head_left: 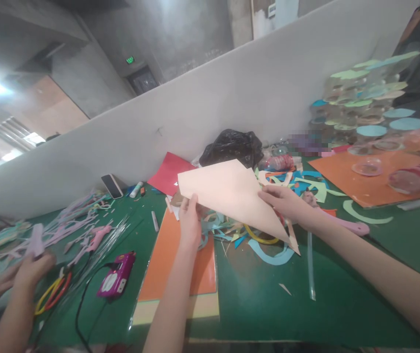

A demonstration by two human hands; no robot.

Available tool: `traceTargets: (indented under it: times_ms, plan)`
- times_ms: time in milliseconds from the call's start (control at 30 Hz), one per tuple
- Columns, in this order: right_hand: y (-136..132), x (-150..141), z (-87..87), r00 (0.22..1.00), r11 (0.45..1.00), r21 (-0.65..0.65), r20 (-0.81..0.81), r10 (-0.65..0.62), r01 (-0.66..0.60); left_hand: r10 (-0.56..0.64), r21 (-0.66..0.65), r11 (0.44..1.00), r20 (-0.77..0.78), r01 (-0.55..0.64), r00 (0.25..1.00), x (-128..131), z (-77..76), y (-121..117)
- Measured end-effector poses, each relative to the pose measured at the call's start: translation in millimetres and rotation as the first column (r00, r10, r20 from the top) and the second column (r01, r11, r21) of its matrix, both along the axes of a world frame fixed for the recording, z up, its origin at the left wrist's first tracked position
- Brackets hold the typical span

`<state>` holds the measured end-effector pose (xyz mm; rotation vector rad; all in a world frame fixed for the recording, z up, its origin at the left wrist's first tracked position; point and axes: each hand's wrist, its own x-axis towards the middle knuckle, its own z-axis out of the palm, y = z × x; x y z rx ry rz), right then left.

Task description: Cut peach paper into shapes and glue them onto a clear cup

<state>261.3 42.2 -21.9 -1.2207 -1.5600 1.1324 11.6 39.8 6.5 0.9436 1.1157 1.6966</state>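
A cream sheet of paper (224, 189) with cut edges is held up above the table, tilted. My left hand (191, 220) pinches its lower left edge between thumb and fingers. At its right edge, my right hand (281, 202) grips the same sheet, fingers partly behind the paper. Coloured paper offcuts (219, 226) lie below and behind the sheet, along with a curved light blue strip (274, 255). Under my left forearm rests an orange sheet (166, 264) in a clear sleeve. A pink-handled tool (353, 226) lies partly hidden behind my right forearm.
Far left, a co-worker's hand (35, 267) holds a lilac strip (37, 240). A purple box (117, 275) with a black cable, a pink glue gun (99, 236) and clear sticks lie nearby. Behind are a phone (112, 186), a black bag (232, 147) and stacked plastic cups (364, 93).
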Motion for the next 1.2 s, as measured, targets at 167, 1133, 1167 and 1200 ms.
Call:
traceTargets:
  times_ms: [167,1133,1167,1200]
  plan:
    - [3.6,6.9,1.6,0.952,0.961,0.234,0.229,-0.202,0.148,-0.013,-0.021,1.0,-0.039,0.013,0.999,-4.9,1.2,1.3]
    - [-33.7,-66.5,86.6,0.53,0.066,0.792,0.465,-0.709,-0.606,-0.294,-0.059,0.949,0.181,0.309,0.938,29.5,40.8,-60.4]
    - [-35.3,-66.1,88.5,0.534,0.032,0.772,0.468,-0.704,-0.635,-0.282,-0.069,0.951,0.197,0.301,0.939,29.4,42.4,-64.2]
    - [-37.6,-65.8,90.5,0.536,0.004,0.756,0.469,-0.702,-0.655,-0.266,-0.076,0.955,0.202,0.286,0.942,30.1,43.6,-68.8]
